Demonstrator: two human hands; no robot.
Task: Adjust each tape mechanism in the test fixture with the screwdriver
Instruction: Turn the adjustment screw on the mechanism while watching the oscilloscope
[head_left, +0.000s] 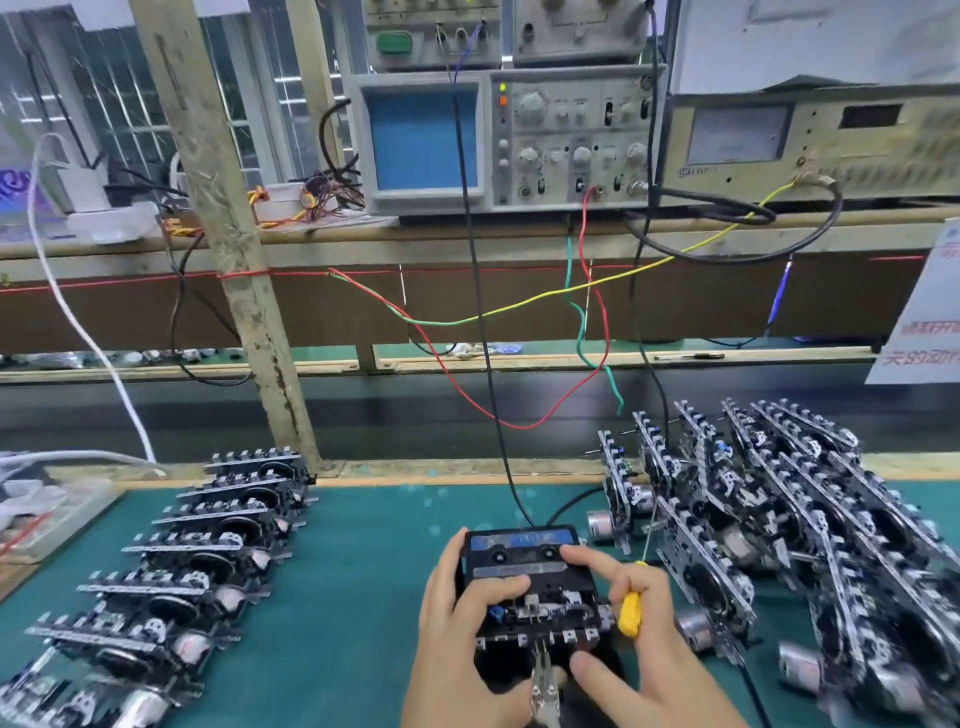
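Observation:
A tape mechanism (540, 613) with a blue cassette (524, 553) on top sits in the black test fixture (511, 667) on the green mat near the front centre. My left hand (457, 629) grips its left side, thumb lying across the mechanism. My right hand (634, 639) holds the yellow-handled screwdriver (629, 613), shaft pointing up and away, while its index finger touches the cassette's right edge and its thumb presses the front. A metal clip (543, 686) hangs at the fixture's front.
A row of tape mechanisms (171, 571) lies at the left, a dense pile of more mechanisms (779, 545) at the right. An oscilloscope (498, 140) and a meter (810, 140) stand on the shelf behind, with wires (488, 364) running down to the fixture.

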